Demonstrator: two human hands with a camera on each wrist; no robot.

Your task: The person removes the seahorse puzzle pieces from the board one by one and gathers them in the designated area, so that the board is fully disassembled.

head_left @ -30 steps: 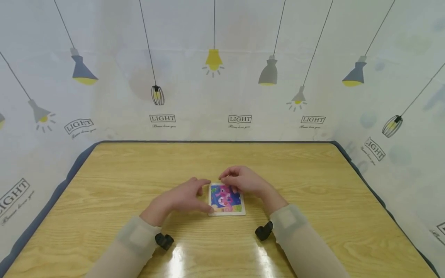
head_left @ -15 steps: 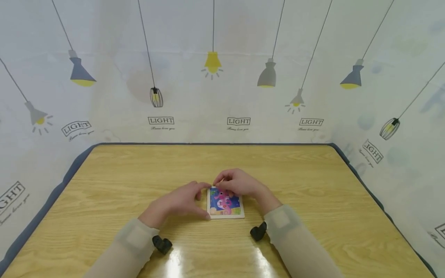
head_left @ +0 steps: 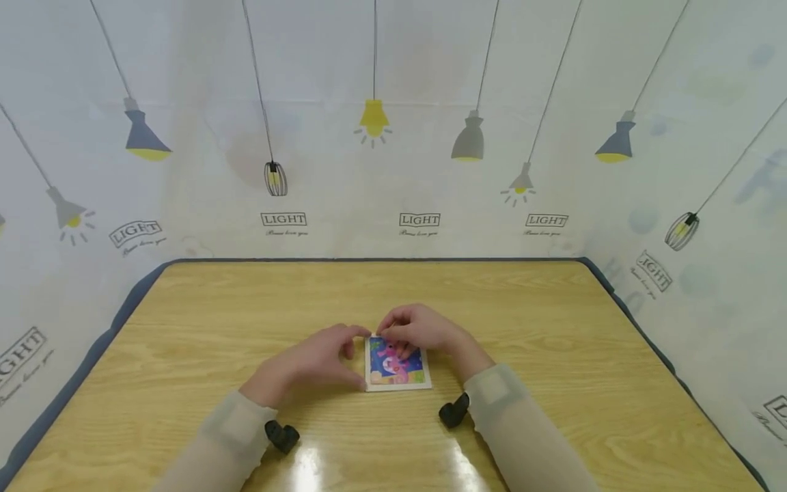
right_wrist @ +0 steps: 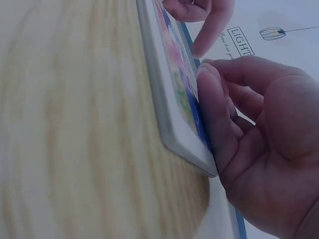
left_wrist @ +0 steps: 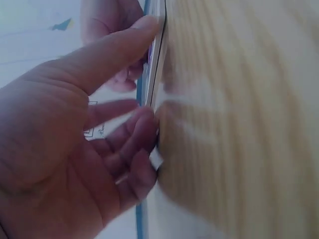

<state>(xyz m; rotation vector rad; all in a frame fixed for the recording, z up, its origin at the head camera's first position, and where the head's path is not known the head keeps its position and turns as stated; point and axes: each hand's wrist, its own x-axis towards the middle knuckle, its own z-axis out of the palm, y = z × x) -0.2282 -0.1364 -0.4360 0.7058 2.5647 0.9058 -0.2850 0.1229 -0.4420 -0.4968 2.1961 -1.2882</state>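
Note:
A small square picture board (head_left: 396, 372) with a white border and a pink seahorse on blue lies on the wooden table. My left hand (head_left: 313, 357) spans its left side, thumb at the near corner and index finger at the far corner. From the far right, my right hand (head_left: 430, 329) reaches over the board, thumb and index fingertips together by its far left corner. In the right wrist view those fingertips (right_wrist: 209, 67) meet close over the picture; I cannot tell whether something thin is between them. The right hand covers the picture's upper right part.
The wooden table (head_left: 246, 301) has a dark blue edge (head_left: 369, 260) along its back and sides. A white cloth (head_left: 332, 171) printed with lamps and lettering surrounds it. Small black devices, one of them a wrist camera (head_left: 283, 436), sit on the sleeves.
My right hand has shifted slightly left, bringing its fingertips to the board's far left corner. The left hand has drawn slightly left along the board's side. The head view has tilted up a little.

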